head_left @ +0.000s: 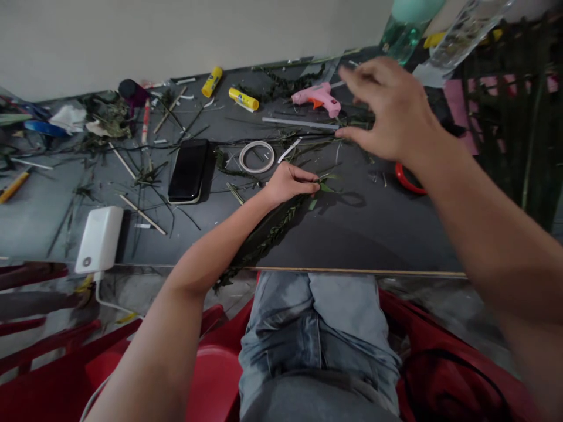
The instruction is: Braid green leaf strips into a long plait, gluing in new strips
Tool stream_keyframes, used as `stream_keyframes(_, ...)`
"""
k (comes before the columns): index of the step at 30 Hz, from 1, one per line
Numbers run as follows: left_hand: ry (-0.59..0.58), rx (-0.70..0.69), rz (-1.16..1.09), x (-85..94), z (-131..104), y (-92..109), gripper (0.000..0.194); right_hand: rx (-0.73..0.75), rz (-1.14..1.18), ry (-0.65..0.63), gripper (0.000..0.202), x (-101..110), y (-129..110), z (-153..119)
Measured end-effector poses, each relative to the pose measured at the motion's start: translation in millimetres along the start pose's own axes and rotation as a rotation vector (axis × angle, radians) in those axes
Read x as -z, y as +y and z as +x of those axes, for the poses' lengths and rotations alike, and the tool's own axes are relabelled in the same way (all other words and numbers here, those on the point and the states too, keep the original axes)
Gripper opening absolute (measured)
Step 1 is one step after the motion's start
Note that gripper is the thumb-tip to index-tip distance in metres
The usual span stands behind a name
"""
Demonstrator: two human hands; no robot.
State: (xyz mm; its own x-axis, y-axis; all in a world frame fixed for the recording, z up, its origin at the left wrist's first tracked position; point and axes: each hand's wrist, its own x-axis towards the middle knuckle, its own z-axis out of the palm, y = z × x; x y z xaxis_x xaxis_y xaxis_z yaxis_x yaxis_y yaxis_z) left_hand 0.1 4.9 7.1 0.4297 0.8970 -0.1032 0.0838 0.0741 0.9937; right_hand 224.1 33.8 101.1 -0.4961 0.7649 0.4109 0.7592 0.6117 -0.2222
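Head view: the left hand (pixel 295 183) pinches a braided green strand (pixel 278 230), and the right hand (pixel 389 111) is raised, its fingers wide apart.

The strand lies on the counter (pixel 373 246), from the left hand toward the near edge, partly hidden by the left forearm (pixel 237 225); the thumb and fingers are narrow on its leafy end. The right hand is above the far right side, near a pink glue gun (pixel 324 97) and a clear stick (pixel 299 123); I cannot tell whether its thumb touches this stick. Left of the left hand is a white tape roll (pixel 241 158), and farther left a black phone (pixel 189 170).
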Motion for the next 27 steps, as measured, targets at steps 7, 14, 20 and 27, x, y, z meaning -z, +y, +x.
stream_keyframes(7, -0.003, 0.020, -0.079, 1.6, 1, 0, 0.023, -0.040, 0.182, -0.218, 0.031, 10, 6, 15)
stream_keyframes(14, 0.022, -0.040, -0.127, -1.1, 1, -1, 0.018, -0.091, -0.184, -0.101, 0.020, -17, 14, -15)
stream_keyframes(20, 0.090, -0.125, -0.066, -2.8, 0, -5, 0.014, -0.244, 0.171, 0.146, 0.029, -61, -5, -29)
stream_keyframes(27, 0.083, -0.149, -0.103, -8.4, -3, -4, 0.017, -0.243, 0.164, 0.244, 0.032, -84, -21, -23)
